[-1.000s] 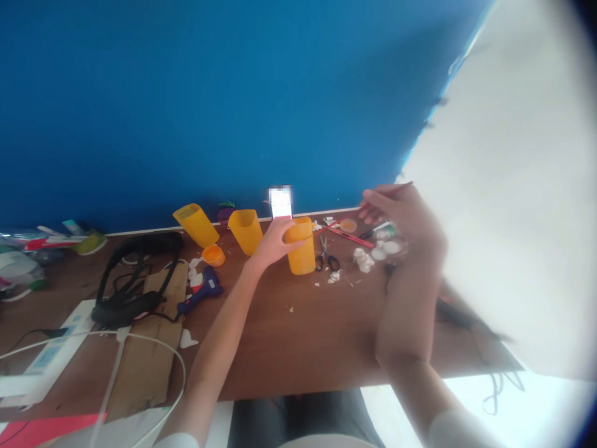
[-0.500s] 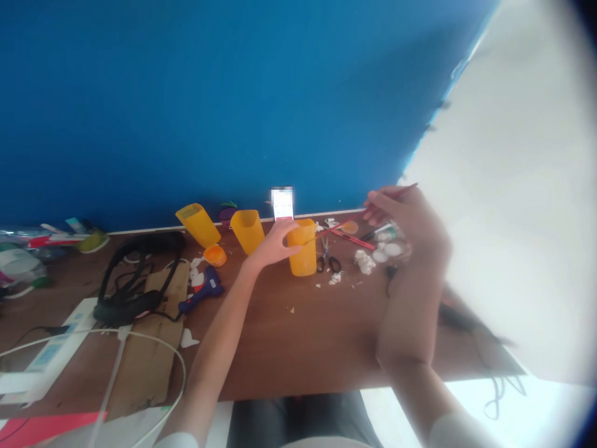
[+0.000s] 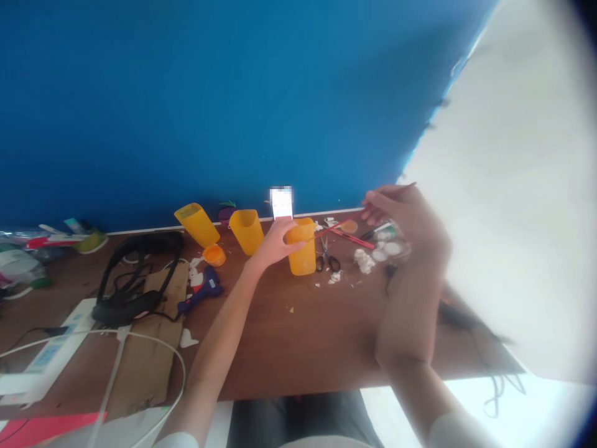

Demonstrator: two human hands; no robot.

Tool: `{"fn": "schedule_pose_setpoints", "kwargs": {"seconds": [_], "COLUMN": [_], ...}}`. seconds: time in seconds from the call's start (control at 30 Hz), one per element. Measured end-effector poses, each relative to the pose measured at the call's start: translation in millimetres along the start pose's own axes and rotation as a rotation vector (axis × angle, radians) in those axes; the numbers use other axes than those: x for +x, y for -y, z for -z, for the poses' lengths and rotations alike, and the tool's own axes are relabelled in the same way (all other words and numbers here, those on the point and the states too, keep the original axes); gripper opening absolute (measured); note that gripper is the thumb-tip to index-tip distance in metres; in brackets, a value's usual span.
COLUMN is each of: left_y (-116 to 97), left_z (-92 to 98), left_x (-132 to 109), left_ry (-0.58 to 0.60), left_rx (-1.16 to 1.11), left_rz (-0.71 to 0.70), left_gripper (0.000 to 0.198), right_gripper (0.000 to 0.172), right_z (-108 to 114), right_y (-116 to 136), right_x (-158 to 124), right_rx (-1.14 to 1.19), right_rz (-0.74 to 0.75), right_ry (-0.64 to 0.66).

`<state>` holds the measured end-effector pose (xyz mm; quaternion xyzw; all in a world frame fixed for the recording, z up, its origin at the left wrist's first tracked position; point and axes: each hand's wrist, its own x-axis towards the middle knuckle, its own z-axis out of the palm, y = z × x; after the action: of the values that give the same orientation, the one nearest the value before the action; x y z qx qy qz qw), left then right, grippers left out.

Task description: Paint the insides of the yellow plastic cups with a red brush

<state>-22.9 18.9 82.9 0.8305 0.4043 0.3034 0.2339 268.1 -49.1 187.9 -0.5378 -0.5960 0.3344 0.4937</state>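
Note:
My left hand (image 3: 275,244) is wrapped around the upper left side of a yellow cup (image 3: 303,258), which stands upright on the table. In my right hand (image 3: 392,208) is a thin red paintbrush (image 3: 339,224), pinched between the fingers. Its tip reaches the side of the cup near my left thumb; whether it touches cannot be made out. Left of that hand stand two more yellow cups, one close by (image 3: 247,231) and one tilted farther left (image 3: 198,224). A small open pot of orange paint (image 3: 214,254) sits in front of them.
Black-handled scissors (image 3: 328,258), crumpled white tissue (image 3: 364,261) and small white lids (image 3: 392,249) lie to the right. A lit phone (image 3: 282,202) leans on the blue wall. At left are a blue glue gun (image 3: 203,291), a black headset strap (image 3: 133,305), cardboard (image 3: 144,367) and a power strip (image 3: 60,354).
Almost nothing differs. The brush tip has shifted very slightly on the cup's side, and the whole view has drifted a little; both hands keep their hold.

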Motion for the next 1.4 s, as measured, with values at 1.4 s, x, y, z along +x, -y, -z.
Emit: {"fn": "schedule_pose_setpoints", "kwargs": {"seconds": [1.4], "left_y": [-9], "left_z": [-1.6], "left_x": [0], "left_ry": [-0.052], "left_rx": [0.046], "left_rz": [-0.019], "left_gripper": [0.04], "right_gripper": [0.015], "right_z": [0], "right_y": [4], "right_x": [-3], "right_rx": [0.013], "right_rz": [-0.018], "right_ry": [-0.017]}}
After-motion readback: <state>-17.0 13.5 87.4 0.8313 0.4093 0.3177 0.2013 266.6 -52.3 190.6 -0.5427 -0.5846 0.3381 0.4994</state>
